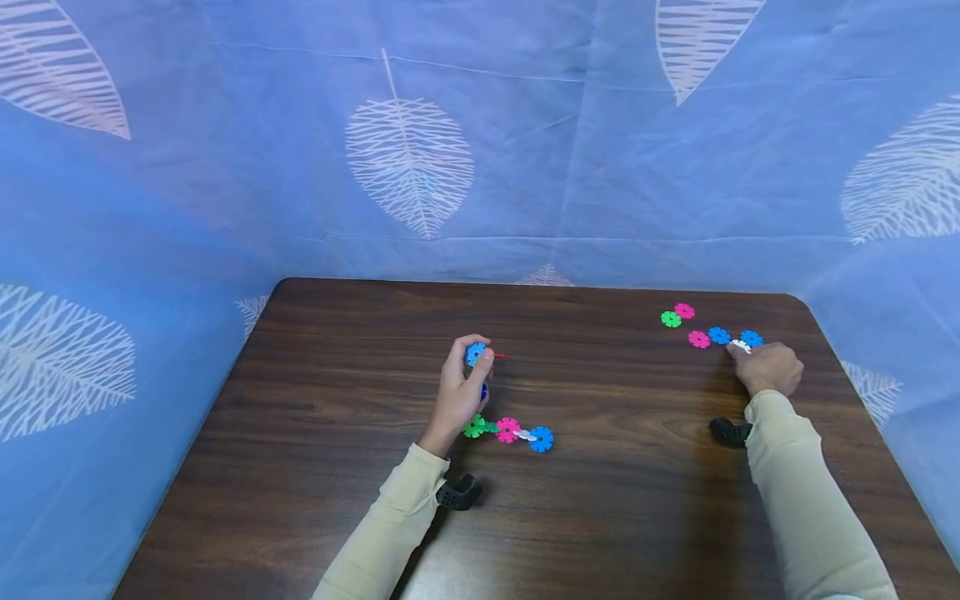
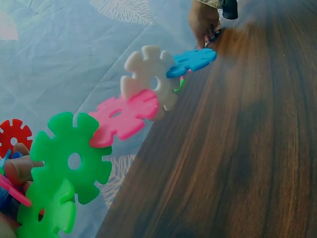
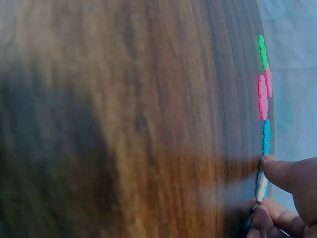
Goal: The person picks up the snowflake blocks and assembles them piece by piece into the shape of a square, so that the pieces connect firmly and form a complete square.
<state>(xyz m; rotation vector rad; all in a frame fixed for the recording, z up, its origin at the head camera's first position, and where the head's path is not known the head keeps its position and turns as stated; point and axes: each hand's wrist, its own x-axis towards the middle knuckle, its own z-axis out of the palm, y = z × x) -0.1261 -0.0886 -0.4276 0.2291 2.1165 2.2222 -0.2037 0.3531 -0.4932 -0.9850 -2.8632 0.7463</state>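
Note:
My left hand [image 1: 457, 390] grips a chain of notched plastic discs slotted into one another, near the middle of the table. From it, a green disc [image 2: 62, 153], a pink disc [image 2: 126, 116], a white disc [image 2: 138, 74] and a blue disc [image 2: 193, 60] reach out to the right. A light blue disc [image 1: 476, 353] and a red disc [image 2: 14, 135] show by the fingers, which partly hide that end. At the far right, my right hand [image 1: 772, 368] pinches a loose white disc [image 3: 261, 187] between thumb and fingers, low at the tabletop.
Beside the right hand lie two blue discs [image 1: 719, 335] and a pink disc [image 1: 698, 339]. Farther back, a green disc [image 1: 671, 319] meets another pink disc [image 1: 684, 311]. The brown wooden table [image 1: 600, 517] ends at a blue leaf-patterned cloth [image 1: 510, 167].

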